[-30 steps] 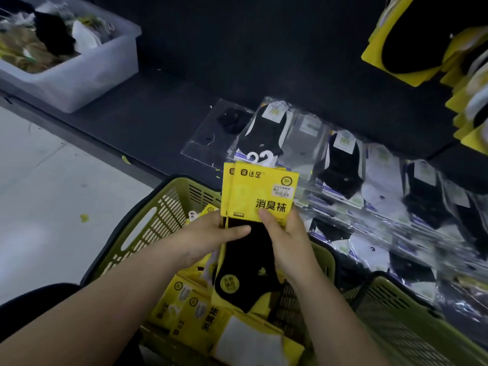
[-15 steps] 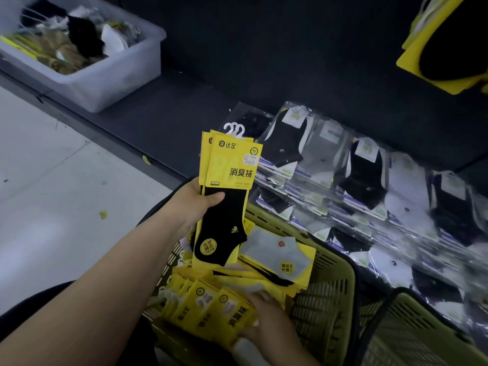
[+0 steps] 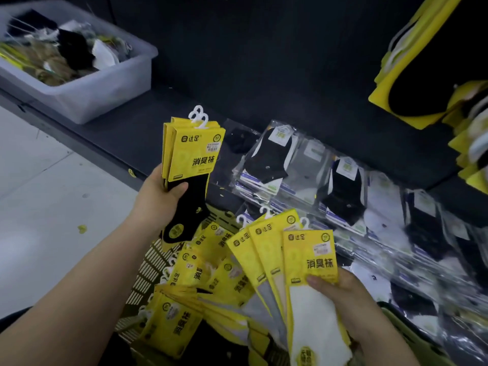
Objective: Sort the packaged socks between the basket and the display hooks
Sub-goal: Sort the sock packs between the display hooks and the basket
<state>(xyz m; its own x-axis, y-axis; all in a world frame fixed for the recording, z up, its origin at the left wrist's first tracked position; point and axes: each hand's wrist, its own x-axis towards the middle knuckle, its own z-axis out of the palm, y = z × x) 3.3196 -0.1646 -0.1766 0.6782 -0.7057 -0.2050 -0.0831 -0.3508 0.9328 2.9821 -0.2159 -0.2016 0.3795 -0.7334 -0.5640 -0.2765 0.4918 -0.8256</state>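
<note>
Above olive basket (image 3: 148, 273), by dark shelf (image 3: 126, 133), pale floor (image 3: 39, 180): left hand (image 3: 158, 199) grips black-sock packs (image 3: 194, 154), right hand (image 3: 343, 299) grips white-sock packs (image 3: 309, 260).

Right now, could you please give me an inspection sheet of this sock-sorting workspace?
Surface: dark shelf ledge carrying rows of clear-bagged socks.
Job's things: olive basket holding loose yellow sock packs; black sock packs in the left hand; fanned white and grey sock packs in the right hand; hanging yellow packs upper right.
Clutter: translucent bin of mixed items on the ledge; yellow scrap on the floor.
Grippers: left hand grips its stack; right hand pinches its fan.
Cables: nothing seen.
Surroundings: pale floor; dark back panel.
</note>
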